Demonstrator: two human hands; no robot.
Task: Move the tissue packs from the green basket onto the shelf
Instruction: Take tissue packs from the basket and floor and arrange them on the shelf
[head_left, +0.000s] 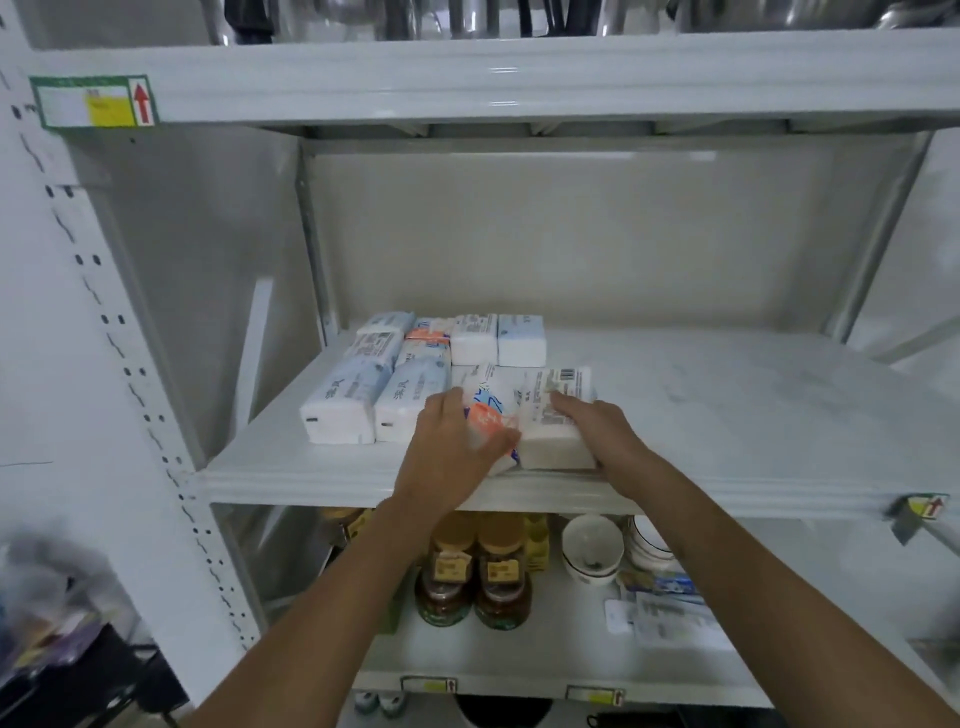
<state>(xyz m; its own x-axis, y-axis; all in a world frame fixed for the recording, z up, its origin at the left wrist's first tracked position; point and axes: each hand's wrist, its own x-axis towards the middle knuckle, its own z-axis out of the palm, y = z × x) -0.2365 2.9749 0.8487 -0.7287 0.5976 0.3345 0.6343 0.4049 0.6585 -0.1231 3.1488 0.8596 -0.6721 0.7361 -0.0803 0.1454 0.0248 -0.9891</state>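
Several tissue packs (410, 364) lie in rows on the left half of the white middle shelf (727, 415). My left hand (452, 452) grips a white pack with an orange and blue print (491, 410) at the shelf's front. My right hand (597, 426) rests on a white pack with a barcode label (550, 415) right beside it. Both packs sit on the shelf, touching each other. The green basket is out of view.
The right half of the middle shelf is bare. On the lower shelf stand jars with brown lids (472, 571), white bowls (592, 545) and flat packets (665, 613). A white upright post (130, 374) stands at left. Blurred clutter (47, 608) lies at the lower left.
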